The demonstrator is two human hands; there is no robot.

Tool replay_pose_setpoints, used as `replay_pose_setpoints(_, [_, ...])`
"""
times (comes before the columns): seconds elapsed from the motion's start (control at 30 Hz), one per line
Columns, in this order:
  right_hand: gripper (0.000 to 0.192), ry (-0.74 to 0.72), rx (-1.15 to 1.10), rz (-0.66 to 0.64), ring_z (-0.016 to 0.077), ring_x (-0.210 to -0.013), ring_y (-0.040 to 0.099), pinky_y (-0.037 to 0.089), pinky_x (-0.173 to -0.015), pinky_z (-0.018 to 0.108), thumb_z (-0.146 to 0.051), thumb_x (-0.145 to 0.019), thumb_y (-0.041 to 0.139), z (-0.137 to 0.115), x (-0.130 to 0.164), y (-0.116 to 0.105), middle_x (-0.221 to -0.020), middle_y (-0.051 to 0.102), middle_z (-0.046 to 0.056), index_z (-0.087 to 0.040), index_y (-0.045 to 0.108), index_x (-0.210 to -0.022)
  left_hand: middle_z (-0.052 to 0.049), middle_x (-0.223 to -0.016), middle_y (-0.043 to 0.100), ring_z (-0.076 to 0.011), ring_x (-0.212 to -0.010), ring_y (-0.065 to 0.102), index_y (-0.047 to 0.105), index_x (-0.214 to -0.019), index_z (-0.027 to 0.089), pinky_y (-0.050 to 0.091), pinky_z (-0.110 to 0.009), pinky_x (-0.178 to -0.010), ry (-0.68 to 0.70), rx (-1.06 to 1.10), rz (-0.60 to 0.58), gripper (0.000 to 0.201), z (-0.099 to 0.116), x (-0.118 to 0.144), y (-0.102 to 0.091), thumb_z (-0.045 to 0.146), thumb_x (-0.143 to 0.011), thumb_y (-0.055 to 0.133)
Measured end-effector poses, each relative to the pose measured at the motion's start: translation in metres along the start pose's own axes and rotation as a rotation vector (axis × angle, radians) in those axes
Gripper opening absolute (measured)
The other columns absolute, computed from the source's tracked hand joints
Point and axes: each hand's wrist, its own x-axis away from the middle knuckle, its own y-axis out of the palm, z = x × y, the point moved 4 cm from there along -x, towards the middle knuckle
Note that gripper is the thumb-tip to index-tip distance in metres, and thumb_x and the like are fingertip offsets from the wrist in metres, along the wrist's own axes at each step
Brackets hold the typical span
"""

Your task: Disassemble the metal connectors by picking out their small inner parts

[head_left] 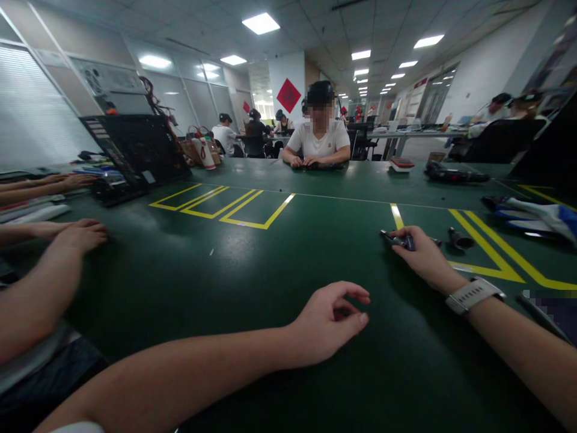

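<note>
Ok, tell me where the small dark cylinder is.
In the head view, the small dark cylinder lies on the green table, right of the right hand, beside the yellow floor-tape lines.

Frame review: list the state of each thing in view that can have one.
left hand: resting on green table, fingers curled, holding nothing
right hand: on small dark tool, grip unclear
dark cylinder: lying apart, untouched
laptop: open

A big room has a long green surface (252,264) with yellow lines (234,207). Bright lights (260,23) shine on the ceiling. A red sign (288,95) hangs on a white wall.
</note>
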Motion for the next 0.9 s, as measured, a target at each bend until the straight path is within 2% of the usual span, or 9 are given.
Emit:
replay_pose_setpoints(0.1, [0.025,-0.068,-0.091,-0.109,0.0267,-0.099,0.058,0.044,-0.086,0.044,-0.032,-0.075,0.053,-0.011,0.009,0.002,-0.112,0.060,0.010,-0.021,0.049,-0.097,-0.009,-0.107,0.058,-0.0175,-0.086,0.060,0.051,-0.116,0.018,0.050,-0.035,-0.072,-0.010,-0.019,0.013,0.035,-0.001,-0.002,-0.003,0.024,-0.081,0.055])
replay_pose_setpoints(0.27, [0.023,-0.168,-0.199,-0.299,0.0223,-0.104,0.057,0.043,-0.091,0.040,-0.034,-0.079,0.055,-0.042,0.033,0.014,-0.116,0.059,0.007,-0.024,0.048,-0.098,-0.008,-0.097,0.059,-0.0178,-0.083,0.059,0.051,-0.115,0.017,0.049,-0.031,-0.066,-0.018,-0.124,0.117,0.033,0.003,-0.005,-0.014,0.027,-0.083,0.052])
replay_pose_setpoints(0.37, [0.020,-0.191,-0.292,-0.438,0.0208,-0.108,0.054,0.041,-0.094,0.041,-0.030,-0.081,0.053,-0.064,0.054,0.022,-0.119,0.057,0.007,-0.023,0.046,-0.099,-0.007,-0.094,0.059,-0.0171,-0.081,0.058,0.054,-0.109,0.016,0.048,-0.030,-0.065,-0.012,-0.222,0.189,0.029,0.007,-0.006,-0.020,0.026,-0.083,0.051])
replay_pose_setpoints(0.47, [0.017,-0.204,-0.352,-0.504,0.0193,-0.104,0.055,0.043,-0.091,0.040,-0.023,-0.081,0.052,-0.085,0.077,0.027,-0.115,0.058,0.006,-0.022,0.046,-0.097,-0.006,-0.092,0.058,-0.0158,-0.080,0.056,0.056,-0.100,0.015,0.047,-0.029,-0.068,0.035,-0.315,0.250,0.022,0.009,-0.007,-0.022,0.021,-0.080,0.053])
replay_pose_setpoints(0.67, [0.018,-0.143,-0.409,-0.477,0.0188,-0.088,0.060,0.048,-0.080,0.038,-0.016,-0.079,0.048,-0.105,0.111,0.031,-0.098,0.062,0.006,-0.020,0.048,-0.097,-0.003,-0.091,0.055,-0.0118,-0.073,0.054,0.052,-0.085,0.016,0.045,-0.025,-0.062,0.106,-0.387,0.302,0.010,0.002,-0.004,-0.019,0.016,-0.076,0.054])
replay_pose_setpoints(0.8, [0.028,-0.071,-0.496,-0.498,0.0202,-0.095,0.060,0.048,-0.084,0.039,-0.018,-0.075,0.053,-0.105,0.123,0.026,-0.103,0.063,0.006,-0.022,0.051,-0.102,-0.003,-0.094,0.055,-0.0103,-0.070,0.053,0.051,-0.087,0.017,0.045,-0.024,-0.060,0.103,-0.426,0.295,0.014,0.004,0.000,-0.017,0.023,-0.076,0.057])
replay_pose_setpoints(0.9, [0.028,0.039,-0.605,-0.444,0.0218,-0.106,0.057,0.045,-0.091,0.041,-0.026,-0.075,0.056,-0.099,0.122,0.018,-0.117,0.059,0.006,-0.024,0.054,-0.103,-0.004,-0.098,0.054,-0.0104,-0.070,0.054,0.052,-0.092,0.017,0.045,-0.024,-0.059,0.090,-0.459,0.240,0.021,0.009,0.001,-0.016,0.031,-0.077,0.058])
